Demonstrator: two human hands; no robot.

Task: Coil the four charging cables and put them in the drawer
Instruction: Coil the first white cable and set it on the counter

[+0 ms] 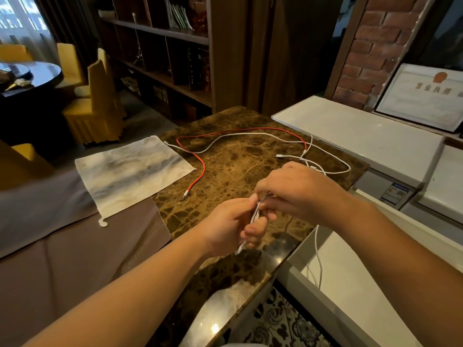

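Both hands meet over the near edge of the marble desk (pixel 233 156): left hand (pixel 230 225) has its grip closed around a small bundle of white cable (pixel 254 216), right hand (pixel 298 190) pinches the same cable at the top, its slack tail (pixel 318 256) dangling off the desk edge. Red cable (pixel 200 175) and at least one more white cable (pixel 240 135) lie loose further back, beside a cloth (pixel 130 171) (no drawer identifiable from here). Cable looks light, limp, springy; likely best held at the loop crossing, or the coil may unwind.
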